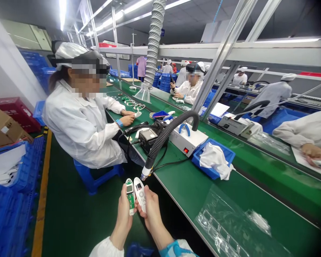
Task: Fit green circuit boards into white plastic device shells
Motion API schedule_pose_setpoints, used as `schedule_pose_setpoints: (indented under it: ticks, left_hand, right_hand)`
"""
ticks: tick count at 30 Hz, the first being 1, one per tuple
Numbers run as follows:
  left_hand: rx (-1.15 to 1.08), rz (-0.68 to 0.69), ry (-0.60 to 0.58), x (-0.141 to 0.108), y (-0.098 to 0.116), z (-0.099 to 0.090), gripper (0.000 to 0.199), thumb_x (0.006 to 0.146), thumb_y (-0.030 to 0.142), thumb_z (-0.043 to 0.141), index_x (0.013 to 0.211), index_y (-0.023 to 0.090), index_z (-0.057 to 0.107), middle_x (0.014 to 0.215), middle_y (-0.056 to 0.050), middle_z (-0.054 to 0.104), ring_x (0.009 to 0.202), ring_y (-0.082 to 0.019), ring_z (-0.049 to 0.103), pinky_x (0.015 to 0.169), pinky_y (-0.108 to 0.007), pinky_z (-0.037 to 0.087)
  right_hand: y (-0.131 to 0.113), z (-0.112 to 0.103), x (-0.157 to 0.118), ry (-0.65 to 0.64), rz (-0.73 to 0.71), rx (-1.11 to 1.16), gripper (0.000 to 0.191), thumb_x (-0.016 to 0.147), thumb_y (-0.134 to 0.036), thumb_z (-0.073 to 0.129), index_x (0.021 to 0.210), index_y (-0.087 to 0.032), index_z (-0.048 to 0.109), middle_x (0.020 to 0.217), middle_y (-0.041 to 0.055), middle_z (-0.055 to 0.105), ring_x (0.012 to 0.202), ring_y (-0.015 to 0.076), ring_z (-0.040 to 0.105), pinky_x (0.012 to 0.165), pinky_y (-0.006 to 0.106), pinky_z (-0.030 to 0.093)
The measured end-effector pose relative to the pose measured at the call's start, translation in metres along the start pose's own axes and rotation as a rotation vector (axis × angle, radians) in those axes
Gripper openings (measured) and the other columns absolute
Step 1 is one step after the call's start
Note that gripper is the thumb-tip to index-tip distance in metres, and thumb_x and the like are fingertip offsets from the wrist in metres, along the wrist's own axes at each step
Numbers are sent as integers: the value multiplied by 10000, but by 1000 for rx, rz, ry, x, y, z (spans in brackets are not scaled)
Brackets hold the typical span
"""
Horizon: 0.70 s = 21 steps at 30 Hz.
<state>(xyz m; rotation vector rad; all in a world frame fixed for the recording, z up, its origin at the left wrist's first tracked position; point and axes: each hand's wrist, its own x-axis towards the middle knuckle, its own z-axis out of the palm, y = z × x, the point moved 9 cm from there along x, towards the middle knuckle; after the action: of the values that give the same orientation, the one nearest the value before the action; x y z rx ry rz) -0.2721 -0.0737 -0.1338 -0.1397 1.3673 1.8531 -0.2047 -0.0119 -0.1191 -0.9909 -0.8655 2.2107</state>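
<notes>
Left hand [124, 214] fingers grip the circuit board [130, 195] upright; right hand [149, 210] fingers clamp the white casing [140, 193] just beside it, long axes parallel

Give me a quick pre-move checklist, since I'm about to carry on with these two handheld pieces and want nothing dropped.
1. Left hand grips the green circuit-board half: ok.
2. Right hand grips the white shell: ok.
3. The two pieces are side by side, upright: ok.
4. Pieces seated together: cannot tell.
5. Black hose nozzle hangs just above the pieces, apart from them: ok.
6. Green bench edge beside the hands is within view: ok.
</notes>
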Motion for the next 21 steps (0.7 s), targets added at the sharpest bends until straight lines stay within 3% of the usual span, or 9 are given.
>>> schedule_pose_setpoints:
  ticks: [6,9,12,16,21]
  left_hand:
    - [20,-94,-128,-22,-37,29,483,786,631,577,662,164,579,437,38,528,342,-89,460,327,-169,327]
    - [3,-169,-203,-44,-54,41,486,799,631,563,673,162,584,477,37,526,360,-85,455,343,-181,355]
    - [-7,-246,-262,-68,-66,47,461,813,612,564,817,155,629,561,26,555,416,-100,497,375,-197,390]
    - [-58,-351,-326,-93,-77,54,393,833,542,593,887,155,634,677,14,567,472,-89,508,414,-200,409]
    - [-89,-401,-381,-112,-82,69,374,867,502,562,906,138,637,699,-9,576,469,-89,499,399,-197,388]
  right_hand:
    - [-12,-46,-27,-17,-27,105,537,694,-624,715,731,-91,662,529,50,634,365,100,508,297,156,249]
    - [-20,-62,-55,-67,-9,227,458,763,-526,719,762,-69,698,640,83,676,485,126,583,405,187,398]
    - [-27,-76,-86,-83,-5,329,438,812,-484,694,875,-52,727,739,109,699,624,166,636,560,240,487]
    - [-32,-88,-115,-103,23,427,483,781,-488,726,951,-36,733,865,147,715,758,202,654,673,270,504]
    - [-35,-102,-129,-75,38,462,508,733,-497,766,934,-32,742,851,146,726,737,193,650,652,256,502]
